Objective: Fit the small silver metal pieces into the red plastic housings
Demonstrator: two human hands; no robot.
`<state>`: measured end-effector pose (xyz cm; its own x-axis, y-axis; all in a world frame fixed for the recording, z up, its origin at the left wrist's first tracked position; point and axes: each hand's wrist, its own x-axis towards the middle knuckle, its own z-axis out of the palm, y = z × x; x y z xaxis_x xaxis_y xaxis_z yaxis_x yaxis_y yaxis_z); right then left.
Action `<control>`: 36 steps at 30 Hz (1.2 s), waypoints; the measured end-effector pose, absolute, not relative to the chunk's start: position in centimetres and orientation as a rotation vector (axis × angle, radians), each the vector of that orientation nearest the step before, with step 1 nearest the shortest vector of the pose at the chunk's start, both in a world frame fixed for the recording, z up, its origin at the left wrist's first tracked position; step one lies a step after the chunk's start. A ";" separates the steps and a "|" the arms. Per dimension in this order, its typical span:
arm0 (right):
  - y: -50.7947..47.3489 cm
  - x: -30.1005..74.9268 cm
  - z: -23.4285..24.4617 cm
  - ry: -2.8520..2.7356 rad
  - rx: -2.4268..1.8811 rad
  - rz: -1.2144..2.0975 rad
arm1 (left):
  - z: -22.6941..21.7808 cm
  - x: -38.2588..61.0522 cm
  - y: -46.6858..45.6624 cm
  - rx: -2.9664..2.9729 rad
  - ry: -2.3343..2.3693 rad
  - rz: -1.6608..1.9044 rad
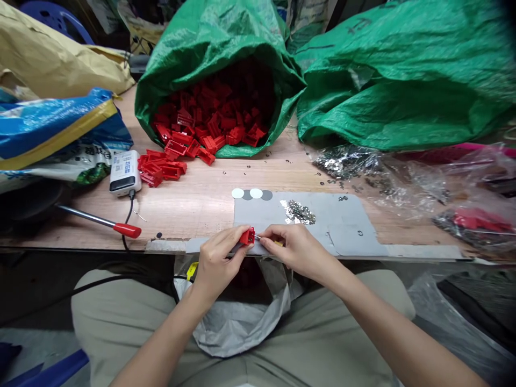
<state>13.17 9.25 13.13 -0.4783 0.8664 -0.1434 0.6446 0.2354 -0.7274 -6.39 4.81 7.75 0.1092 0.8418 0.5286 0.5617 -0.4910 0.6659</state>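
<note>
Your left hand (221, 257) has its thumb and fingers closed on a small red piece (247, 236), held up just over the front edge of the desk (209, 201). Your right hand (297, 245) is pinched around a thin metal rod (258, 237), whose tip meets the open end of that piece, so this one looks partway through; whether anything is seated inside is too small to tell. Just beyond, a pile of small metal parts (299, 213) lies loose on the grey sheet (352, 228), seemingly not yet used. Farther left, a cluster of red pieces (161, 167) sits on the desk, and the open green bag (209, 37) behind holds a great many more, so much appears left. Below, between your legs, the pale sack (229, 328) gapes open, but its inside is too dark to count anything finished.
</note>
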 end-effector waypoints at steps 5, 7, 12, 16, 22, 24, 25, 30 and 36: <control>9.2 12.5 13.9 -2.306 -1.473 0.985 | 7.8 -6.5 4.9 2.093 1.369 1.309; 9.3 12.3 14.0 -2.324 -1.506 0.958 | 7.9 -6.5 4.9 2.092 1.372 1.293; 9.3 11.6 14.4 -2.352 -1.547 0.948 | 8.2 -6.5 5.0 2.098 1.374 1.274; 9.1 11.4 14.5 -2.356 -1.546 0.934 | 8.2 -6.6 5.0 2.088 1.368 1.273; 9.0 12.6 12.9 -2.174 -1.431 1.084 | 7.9 -6.6 4.9 2.065 1.380 1.296; 9.2 13.1 12.3 -2.109 -1.396 1.162 | 7.8 -6.6 4.8 2.043 1.389 1.312; 9.3 13.2 12.0 -2.090 -1.395 1.184 | 7.7 -6.5 4.8 2.038 1.389 1.317; 9.5 13.1 12.1 -2.072 -1.431 1.207 | 7.9 -6.4 4.8 2.046 1.384 1.318; 9.8 12.6 13.3 -2.136 -1.489 1.184 | 8.1 -6.5 4.9 2.071 1.378 1.310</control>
